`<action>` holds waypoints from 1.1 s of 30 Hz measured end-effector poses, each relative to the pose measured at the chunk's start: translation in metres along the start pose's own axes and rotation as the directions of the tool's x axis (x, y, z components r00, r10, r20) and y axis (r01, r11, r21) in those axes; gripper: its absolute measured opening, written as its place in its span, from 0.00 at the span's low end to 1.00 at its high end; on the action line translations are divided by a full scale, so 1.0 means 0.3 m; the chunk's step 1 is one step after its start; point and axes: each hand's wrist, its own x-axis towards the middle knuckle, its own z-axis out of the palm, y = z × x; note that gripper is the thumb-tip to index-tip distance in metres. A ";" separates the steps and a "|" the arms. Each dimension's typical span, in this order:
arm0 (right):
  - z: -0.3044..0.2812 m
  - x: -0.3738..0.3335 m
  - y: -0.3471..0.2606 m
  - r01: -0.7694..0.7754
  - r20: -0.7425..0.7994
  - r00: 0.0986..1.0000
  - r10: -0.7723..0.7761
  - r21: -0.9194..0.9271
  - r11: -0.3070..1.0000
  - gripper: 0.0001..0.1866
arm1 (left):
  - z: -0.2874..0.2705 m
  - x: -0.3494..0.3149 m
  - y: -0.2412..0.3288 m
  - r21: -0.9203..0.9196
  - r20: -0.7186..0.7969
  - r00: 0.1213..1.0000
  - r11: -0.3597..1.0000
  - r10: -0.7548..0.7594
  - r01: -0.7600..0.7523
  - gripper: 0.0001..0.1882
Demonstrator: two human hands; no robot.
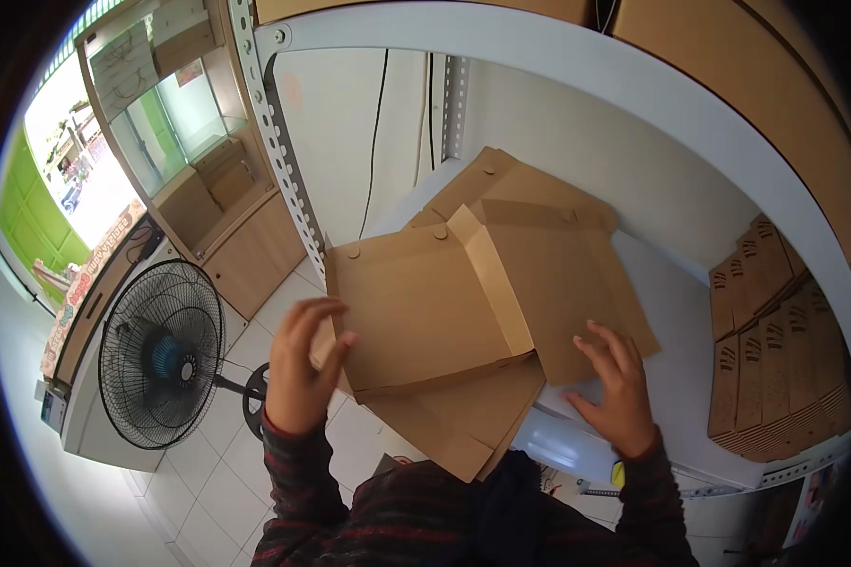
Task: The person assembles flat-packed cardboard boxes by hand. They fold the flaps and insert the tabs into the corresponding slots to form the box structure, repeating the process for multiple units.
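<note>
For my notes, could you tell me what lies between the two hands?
In the head view, the brown cardboard box spans the stretch between left hand and right hand.

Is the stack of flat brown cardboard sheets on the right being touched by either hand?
No, both hands rest on the partly folded brown cardboard box; the stack lies apart.

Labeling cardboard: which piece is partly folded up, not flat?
The box blank under both hands: its side flap stands upright along the middle. The stack at right lies flat.
</note>
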 end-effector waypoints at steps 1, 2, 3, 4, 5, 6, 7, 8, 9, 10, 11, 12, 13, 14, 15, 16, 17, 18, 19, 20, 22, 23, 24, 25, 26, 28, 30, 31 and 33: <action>0.032 -0.009 -0.017 -0.018 -0.070 0.997 0.015 -0.050 0.999 0.36 | 0.013 -0.009 -0.043 -0.034 -0.052 0.995 0.996 -0.081 0.079 0.17; 0.057 -0.018 -0.034 -0.047 -0.132 0.991 0.033 -0.105 0.993 0.34 | 0.029 -0.021 -0.080 -0.071 -0.101 0.982 0.985 -0.162 0.155 0.17; 0.068 -0.028 -0.047 -0.115 -0.197 0.976 0.096 -0.086 0.990 0.34 | 0.046 -0.028 -0.118 -0.121 -0.145 0.960 0.968 -0.238 0.221 0.17; 0.081 -0.033 -0.053 -0.175 -0.260 0.953 0.155 -0.056 0.983 0.33 | 0.061 -0.037 -0.156 -0.189 -0.115 0.939 0.935 -0.323 0.299 0.17; 0.098 -0.043 -0.056 -0.232 -0.320 0.923 0.213 -0.021 0.972 0.32 | 0.075 -0.042 -0.175 -0.229 -0.073 0.927 0.911 -0.368 0.344 0.17; 0.128 -0.069 -0.048 -0.244 -0.405 0.845 0.349 0.288 0.926 0.30 | 0.083 -0.047 -0.190 -0.271 -0.034 0.911 0.881 -0.412 0.388 0.17; 0.167 -0.107 -0.028 -0.196 -0.435 0.752 0.495 0.570 0.798 0.29 | 0.093 -0.051 -0.208 -0.312 0.006 0.892 0.846 -0.453 0.432 0.17; 0.186 -0.136 -0.016 -0.097 -0.403 0.657 0.637 0.793 0.601 0.27 | 0.108 -0.063 -0.234 -0.343 0.090 0.874 0.809 -0.478 0.478 0.19; 0.183 -0.158 -0.014 -0.068 -0.235 0.620 0.749 0.935 0.349 0.25 | 0.115 -0.067 -0.242 -0.328 0.105 0.887 0.826 -0.450 0.458 0.20; 0.163 -0.179 -0.020 -0.032 -0.036 0.586 0.809 0.997 0.067 0.24 | 0.124 -0.066 -0.239 -0.312 0.125 0.898 0.843 -0.421 0.438 0.20; 0.146 -0.182 -0.029 0.014 0.174 0.561 0.809 0.976 -0.219 0.23 | 0.130 -0.065 -0.234 -0.297 0.145 0.908 0.858 -0.393 0.419 0.21; 0.148 -0.170 -0.051 -0.038 0.304 0.544 0.782 0.940 -0.339 0.21 | 0.131 -0.061 -0.221 -0.314 0.166 0.908 0.852 -0.385 0.419 0.24; 0.151 -0.157 -0.060 -0.083 0.328 0.562 0.759 0.936 -0.343 0.23 | 0.129 -0.053 -0.204 -0.318 0.167 0.923 0.867 -0.346 0.383 0.25; 0.153 -0.142 -0.067 -0.127 0.352 0.578 0.736 0.930 -0.345 0.24 | 0.126 -0.045 -0.187 -0.323 0.168 0.937 0.881 -0.306 0.346 0.26; 0.152 -0.133 -0.072 -0.176 0.377 0.588 0.715 0.923 -0.343 0.26 | 0.127 -0.044 -0.180 -0.333 0.173 0.947 0.889 -0.269 0.313 0.27; 0.154 -0.126 -0.064 -0.179 0.298 0.590 0.750 0.955 -0.238 0.27 | 0.127 -0.038 -0.184 -0.323 0.226 0.938 0.888 -0.262 0.326 0.31; 0.157 -0.122 -0.046 -0.182 0.215 0.593 0.776 0.975 -0.131 0.29 | 0.128 -0.042 -0.181 -0.362 0.259 0.927 0.863 -0.271 0.353 0.31; 0.153 -0.111 -0.033 -0.183 0.125 0.600 0.790 0.983 -0.017 0.30 | 0.126 -0.039 -0.174 -0.403 0.287 0.917 0.834 -0.277 0.378 0.32; 0.144 -0.105 -0.031 -0.288 0.073 0.609 0.790 0.948 0.134 0.32 | 0.124 -0.037 -0.170 -0.441 0.315 0.907 0.803 -0.281 0.402 0.32; 0.133 -0.100 -0.031 -0.384 0.023 0.624 0.781 0.880 0.280 0.34 | 0.124 -0.039 -0.172 -0.444 0.340 0.901 0.799 -0.268 0.405 0.33; 0.113 -0.083 -0.023 -0.485 0.020 0.628 0.778 0.791 0.372 0.36 | 0.125 -0.045 -0.175 -0.448 0.386 0.890 0.794 -0.242 0.410 0.36; 0.103 -0.070 -0.014 -0.504 0.064 0.612 0.788 0.799 0.326 0.37 | 0.124 -0.049 -0.171 -0.497 0.404 0.884 0.755 -0.235 0.428 0.37; 0.093 -0.059 -0.005 -0.522 0.110 0.596 0.795 0.805 0.281 0.38 | 0.122 -0.053 -0.165 -0.544 0.420 0.878 0.712 -0.228 0.445 0.38; 0.099 -0.056 0.016 -0.470 0.116 0.591 0.799 0.854 0.224 0.36 | 0.128 -0.055 -0.158 -0.586 0.442 0.871 0.666 -0.213 0.461 0.40; 0.122 -0.051 0.047 -0.412 0.122 0.586 0.801 0.896 0.165 0.35 | 0.139 -0.058 -0.159 -0.628 0.403 0.902 0.669 -0.155 0.396 0.42; 0.159 -0.037 0.082 -0.312 0.100 0.596 0.797 0.943 0.115 0.32 | 0.161 -0.069 -0.171 -0.705 0.306 0.951 0.660 -0.049 0.261 0.46; 0.184 -0.036 0.100 -0.227 0.040 0.606 0.795 0.966 0.124 0.30 | 0.166 -0.083 -0.136 -0.725 0.270 0.961 0.645 -0.056 0.241 0.49; 0.187 -0.027 0.101 -0.179 -0.065 0.630 0.774 0.957 0.226 0.30 | 0.168 -0.096 -0.122 -0.735 0.251 0.966 0.637 -0.060 0.231 0.51; 0.189 -0.005 0.100 -0.078 -0.266 0.664 0.699 0.905 0.418 0.29 | 0.190 -0.135 -0.123 -0.740 0.196 0.980 0.650 -0.036 0.171 0.62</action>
